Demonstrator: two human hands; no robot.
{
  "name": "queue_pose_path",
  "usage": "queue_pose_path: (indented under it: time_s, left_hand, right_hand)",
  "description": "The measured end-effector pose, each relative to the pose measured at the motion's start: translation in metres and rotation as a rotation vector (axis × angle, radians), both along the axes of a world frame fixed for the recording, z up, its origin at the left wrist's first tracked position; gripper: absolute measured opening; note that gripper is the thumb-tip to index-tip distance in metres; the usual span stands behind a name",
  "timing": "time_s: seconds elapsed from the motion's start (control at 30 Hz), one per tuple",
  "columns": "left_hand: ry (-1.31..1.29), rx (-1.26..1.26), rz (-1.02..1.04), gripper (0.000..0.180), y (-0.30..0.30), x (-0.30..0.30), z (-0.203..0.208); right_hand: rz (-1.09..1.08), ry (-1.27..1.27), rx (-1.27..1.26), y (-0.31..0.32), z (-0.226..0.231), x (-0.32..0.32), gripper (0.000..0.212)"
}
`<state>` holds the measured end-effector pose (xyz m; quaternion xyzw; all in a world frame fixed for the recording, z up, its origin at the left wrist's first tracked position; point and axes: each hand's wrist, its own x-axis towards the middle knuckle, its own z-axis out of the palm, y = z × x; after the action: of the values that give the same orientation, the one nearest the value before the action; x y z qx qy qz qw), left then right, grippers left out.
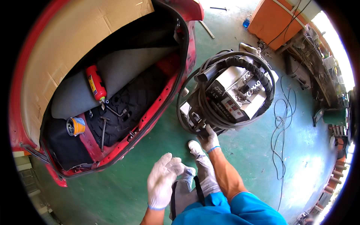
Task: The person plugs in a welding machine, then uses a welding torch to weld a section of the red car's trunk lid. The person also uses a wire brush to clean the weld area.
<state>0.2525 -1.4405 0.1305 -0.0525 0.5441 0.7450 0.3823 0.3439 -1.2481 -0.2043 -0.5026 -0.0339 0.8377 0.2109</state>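
Right hand point(210, 141): fingers partly hidden at near edge of machine point(223, 80); exact grip unclear. Machine's lower body largely behind coiled cable point(204, 101). Left forearm point(153, 216) cut off by lower edge. Red car point(190, 10) cut by left rim; boot floor partly under grey panel point(123, 67). Small items on right-side shelving point(323, 73) indistinct.

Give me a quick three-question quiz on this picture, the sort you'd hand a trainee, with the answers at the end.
1. Which touches the cable-draped machine: the left hand or the right hand?
2. True or false: the red cylinder lies inside the open car trunk.
3. Fill in the blank: the gloves on both hands are ____ in colour.

Key: 1. The right hand. 2. True. 3. White.
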Motion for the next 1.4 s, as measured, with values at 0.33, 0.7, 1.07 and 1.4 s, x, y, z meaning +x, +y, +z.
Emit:
queue_pose_path:
  time_s: [0.33, 0.7, 1.07, 1.4]
  left_hand:
    - [-0.139, -0.277, -0.147, 0.038, -0.114, 0.048, -0.070]
    - [-0.142, -0.443, -0.239, 0.038, -0.273, 0.083, -0.134]
    - [1.044, -0.711, -0.898, 0.055, -0.147, 0.108, -0.158]
    - [1.033, -1.005, -1.555, 0.049, -0.056, 0.145, -0.173]
  right_hand:
    - [-0.304, 0.139, 0.086, -0.016, -0.019, -0.003, 0.031]
    - [-0.049, -0.316, 0.345, -0.079, -0.039, 0.141, 0.010]
    - [-0.056, -0.349, 0.302, -0.220, -0.014, 0.213, 0.021]
    - [-0.203, -0.418, 0.479, -0.296, -0.012, 0.247, 0.049]
